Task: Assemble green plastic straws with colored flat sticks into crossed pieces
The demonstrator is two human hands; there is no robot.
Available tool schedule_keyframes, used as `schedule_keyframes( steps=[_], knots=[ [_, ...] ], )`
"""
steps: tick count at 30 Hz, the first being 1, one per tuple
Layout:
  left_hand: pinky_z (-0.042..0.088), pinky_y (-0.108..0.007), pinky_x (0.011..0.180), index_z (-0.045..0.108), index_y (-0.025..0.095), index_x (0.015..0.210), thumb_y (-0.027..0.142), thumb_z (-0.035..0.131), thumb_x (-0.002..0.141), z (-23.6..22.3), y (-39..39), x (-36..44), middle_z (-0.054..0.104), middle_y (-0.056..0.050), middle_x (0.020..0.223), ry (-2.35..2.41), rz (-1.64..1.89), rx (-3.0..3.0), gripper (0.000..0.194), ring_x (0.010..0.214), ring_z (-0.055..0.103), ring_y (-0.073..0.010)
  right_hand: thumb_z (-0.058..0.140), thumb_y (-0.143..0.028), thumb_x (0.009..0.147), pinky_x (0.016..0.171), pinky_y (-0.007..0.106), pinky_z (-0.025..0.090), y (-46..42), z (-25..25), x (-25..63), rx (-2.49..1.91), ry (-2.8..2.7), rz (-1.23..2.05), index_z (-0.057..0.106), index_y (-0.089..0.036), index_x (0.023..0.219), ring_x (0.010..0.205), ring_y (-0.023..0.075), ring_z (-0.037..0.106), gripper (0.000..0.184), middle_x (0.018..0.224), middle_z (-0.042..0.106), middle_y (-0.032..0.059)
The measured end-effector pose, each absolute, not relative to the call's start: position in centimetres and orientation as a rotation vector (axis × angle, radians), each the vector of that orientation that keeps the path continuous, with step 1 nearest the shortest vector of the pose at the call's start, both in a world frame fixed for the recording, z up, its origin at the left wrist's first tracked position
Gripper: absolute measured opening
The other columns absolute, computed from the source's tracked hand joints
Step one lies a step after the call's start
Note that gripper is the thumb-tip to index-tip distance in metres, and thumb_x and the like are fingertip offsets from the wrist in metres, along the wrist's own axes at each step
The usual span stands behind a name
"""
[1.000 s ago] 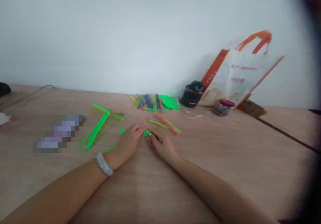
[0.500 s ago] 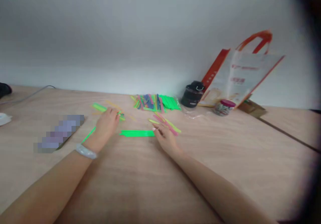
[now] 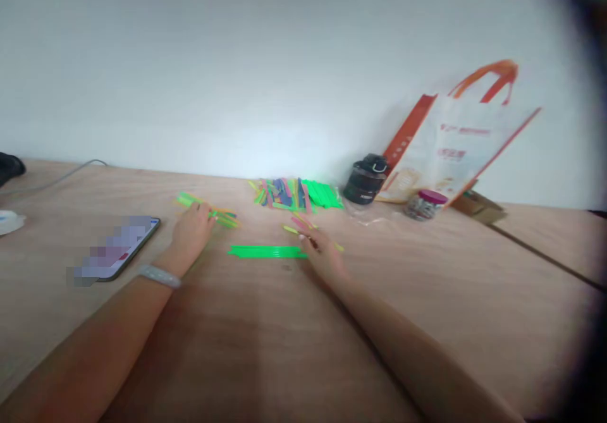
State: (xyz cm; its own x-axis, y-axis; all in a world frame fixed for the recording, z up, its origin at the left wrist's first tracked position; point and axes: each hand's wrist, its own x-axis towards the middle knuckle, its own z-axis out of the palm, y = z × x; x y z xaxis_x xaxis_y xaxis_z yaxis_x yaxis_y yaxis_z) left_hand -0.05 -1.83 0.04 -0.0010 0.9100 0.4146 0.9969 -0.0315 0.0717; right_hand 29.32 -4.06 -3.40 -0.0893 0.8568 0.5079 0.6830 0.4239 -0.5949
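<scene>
My left hand (image 3: 193,228) is closed round a loose bundle of thin plastic sticks (image 3: 222,219), mostly green and yellow, that stick out past both sides of the fingers. A row of bright green sticks (image 3: 265,252) lies flat, side by side, between my two hands. My right hand (image 3: 326,257) rests at the right end of this row, fingers curled together, and covers part of it. Pink and yellow sticks (image 3: 300,222) lie just beyond and partly under the right hand. Whatever the right fingertips pinch is too blurred to make out.
A clear pack of coloured sticks (image 3: 284,194) lies near the wall. Right of it stand a black bottle (image 3: 365,181), a jar with a magenta lid (image 3: 427,205), a white and orange bag (image 3: 455,148) and a small cardboard box (image 3: 478,207). A phone (image 3: 124,255) lies at left.
The sticks scattered round my left hand are now gathered in it, and that hand has shifted slightly left. My right hand has slid a little right, uncovering more of the green row.
</scene>
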Motion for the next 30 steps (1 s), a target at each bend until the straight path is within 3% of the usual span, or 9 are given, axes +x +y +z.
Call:
schedule_keyframes(
  steps=[15, 30],
  knots=[
    [0.046, -0.033, 0.077, 0.054, 0.013, 0.103, 0.029, 0.043, 0.088, 0.2, -2.5, 1.0, 0.057, -0.012, 0.102, -2.005, -0.442, -2.062, 0.024, 0.094, 0.058, -0.0254, 0.049, -0.024, 0.082, 0.08, 0.027, 0.039, -2.4, -2.7, 33.3, -1.703, -2.047, -0.096, 0.066, -0.015, 0.088, 0.089, 0.0173, 0.053, 0.02, 0.09, 0.061, 0.0079],
    [0.047, -0.033, 0.069, 0.053, 0.013, 0.102, 0.025, 0.039, 0.088, -0.5, -1.6, 0.8, 0.062, -0.012, 0.096, -2.044, -0.361, -2.044, 0.023, 0.087, 0.062, -0.026, 0.051, -0.026, 0.08, 0.073, 0.026, 0.037, -2.8, -2.7, 32.7, -1.751, -2.168, -0.203, 0.063, -0.017, 0.083, 0.084, 0.0169, 0.051, 0.015, 0.088, 0.058, 0.0066]
  ],
)
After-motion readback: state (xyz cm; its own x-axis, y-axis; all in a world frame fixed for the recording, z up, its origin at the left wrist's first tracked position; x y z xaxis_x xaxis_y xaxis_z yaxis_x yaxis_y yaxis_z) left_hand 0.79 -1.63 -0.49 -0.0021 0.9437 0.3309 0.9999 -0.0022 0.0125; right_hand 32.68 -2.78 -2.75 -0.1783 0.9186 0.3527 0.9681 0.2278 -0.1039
